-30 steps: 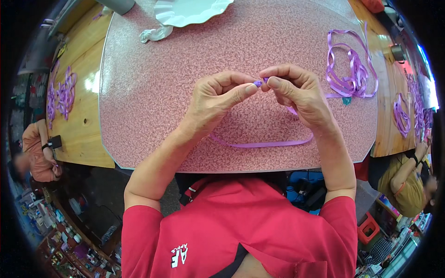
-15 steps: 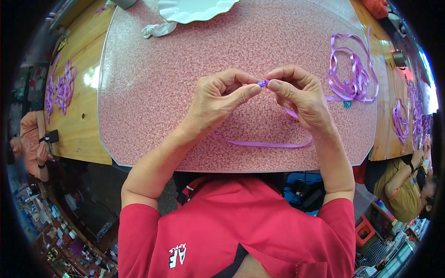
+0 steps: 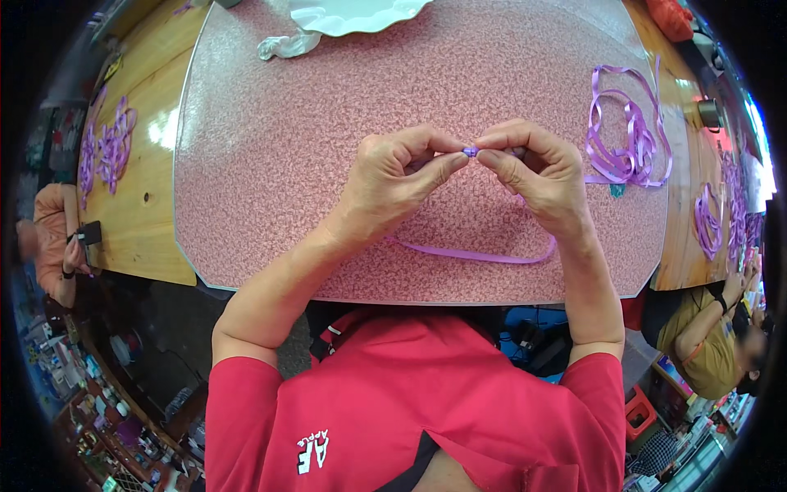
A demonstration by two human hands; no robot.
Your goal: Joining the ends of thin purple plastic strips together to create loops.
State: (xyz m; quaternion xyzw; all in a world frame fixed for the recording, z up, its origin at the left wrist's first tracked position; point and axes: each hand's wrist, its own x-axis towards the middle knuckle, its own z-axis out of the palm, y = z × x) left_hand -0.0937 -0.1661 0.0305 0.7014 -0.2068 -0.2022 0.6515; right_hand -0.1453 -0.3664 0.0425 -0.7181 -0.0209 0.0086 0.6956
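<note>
A narrow purple ribbon (image 3: 479, 253) runs in a loop over the pink speckled tabletop, in front of my hands. Between my fingertips is a small folded or knotted bit of it. My left hand (image 3: 398, 168) pinches this bit from the left, thumb against forefinger. My right hand (image 3: 537, 168) grips it from the right in the same way, so the two sets of fingertips nearly meet. The exact shape of the folds is mostly hidden by the fingers. At the right, a loose coil of purple ribbon (image 3: 635, 152) lies on the table.
A white scalloped dish (image 3: 361, 23) and a crumpled whitish piece (image 3: 288, 46) lie at the far side. More purple ribbon (image 3: 115, 148) is heaped on the wooden table at left, and another bundle (image 3: 707, 221) at right. One person sits at each side.
My fingertips have drawn closer together over the small purple bit, which now shows less. The view has shifted slightly. Both hands still pinch the ribbon.
</note>
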